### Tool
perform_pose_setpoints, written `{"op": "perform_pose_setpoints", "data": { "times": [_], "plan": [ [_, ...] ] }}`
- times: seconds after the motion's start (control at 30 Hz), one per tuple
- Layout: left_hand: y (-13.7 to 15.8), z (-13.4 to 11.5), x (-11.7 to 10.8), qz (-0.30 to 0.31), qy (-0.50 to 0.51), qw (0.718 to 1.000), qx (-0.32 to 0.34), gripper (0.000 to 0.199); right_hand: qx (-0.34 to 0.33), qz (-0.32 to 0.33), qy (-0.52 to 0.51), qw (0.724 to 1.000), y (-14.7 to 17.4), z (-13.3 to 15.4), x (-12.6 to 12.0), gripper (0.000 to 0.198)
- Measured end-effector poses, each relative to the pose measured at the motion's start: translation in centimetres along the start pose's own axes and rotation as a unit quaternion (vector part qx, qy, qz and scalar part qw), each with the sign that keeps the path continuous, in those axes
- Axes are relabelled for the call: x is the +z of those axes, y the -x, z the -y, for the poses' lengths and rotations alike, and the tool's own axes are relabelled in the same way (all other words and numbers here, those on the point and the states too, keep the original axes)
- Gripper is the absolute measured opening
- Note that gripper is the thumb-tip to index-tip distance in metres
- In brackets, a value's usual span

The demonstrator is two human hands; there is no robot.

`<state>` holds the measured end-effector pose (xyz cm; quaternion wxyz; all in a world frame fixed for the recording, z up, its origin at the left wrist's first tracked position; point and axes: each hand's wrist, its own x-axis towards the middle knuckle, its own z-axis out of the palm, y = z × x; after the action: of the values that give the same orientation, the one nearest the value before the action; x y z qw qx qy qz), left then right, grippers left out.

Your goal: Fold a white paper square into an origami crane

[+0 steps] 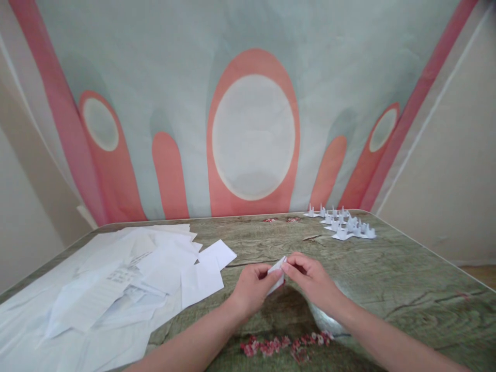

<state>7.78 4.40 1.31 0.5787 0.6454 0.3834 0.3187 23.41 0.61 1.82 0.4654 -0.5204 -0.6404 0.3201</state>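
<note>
Between my two hands, above the wood-patterned table, is a small piece of folded white paper (276, 278). My left hand (253, 283) pinches its left side, with the thumb lying across the front. At its upper right corner, my right hand (308, 274) grips the edge between thumb and fingers. The paper is tilted, and its folds are partly hidden behind my fingers. To the left of my hands, square white sheets (201, 281) lie on the table, overlapping one another.
A large spread of loose white papers (104, 289), some printed, covers the left of the table (387, 279). Several folded white paper figures (343, 225) stand at the far right. Printed pink flowers (284, 345) mark the near edge. A patterned backdrop (253, 137) rises behind.
</note>
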Motion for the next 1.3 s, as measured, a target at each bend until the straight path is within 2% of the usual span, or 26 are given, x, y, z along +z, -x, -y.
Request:
{"op": "perform_pose_setpoints", "data": {
  "times": [0.2, 0.37, 0.6, 0.8, 0.93, 1.17, 1.3],
  "plan": [
    [-1.2, 1.1, 0.8, -0.077, 0.129, 0.988, 0.018, 0.038, 0.043, -0.017, -0.044, 0.998, -0.6, -1.7, 1.2, 0.028],
    [-1.0, 2.1, 1.0, -0.085, 0.179, 0.980, 0.004, 0.035, 0.036, -0.012, -0.026, 0.999, 0.1, -3.2, 2.2, 0.029],
    [-1.1, 2.2, 0.8, -0.071, 0.157, 0.985, -0.012, 0.035, 0.005, -0.011, -0.047, 0.999, 0.4, -3.1, 1.9, 0.026],
    [-0.9, 2.2, 0.7, -0.052, 0.096, 0.993, 0.041, 0.039, 0.020, -0.012, -0.067, 0.997, 0.7, -2.9, 1.5, 0.026],
    [-0.8, 2.2, 0.7, -0.061, 0.057, 0.995, 0.058, 0.040, 0.033, -0.008, -0.078, 0.996, 0.9, -2.9, 1.7, 0.027],
    [-0.7, 2.1, 0.7, -0.070, 0.041, 0.995, 0.061, 0.042, 0.023, 0.044, -0.002, 0.999, 0.8, -3.0, 2.2, 0.023],
    [-0.8, 2.1, 0.8, -0.063, 0.085, 0.993, 0.043, 0.038, 0.016, 0.055, 0.016, 0.998, 0.8, -2.8, 2.2, 0.025]
  ]
}}
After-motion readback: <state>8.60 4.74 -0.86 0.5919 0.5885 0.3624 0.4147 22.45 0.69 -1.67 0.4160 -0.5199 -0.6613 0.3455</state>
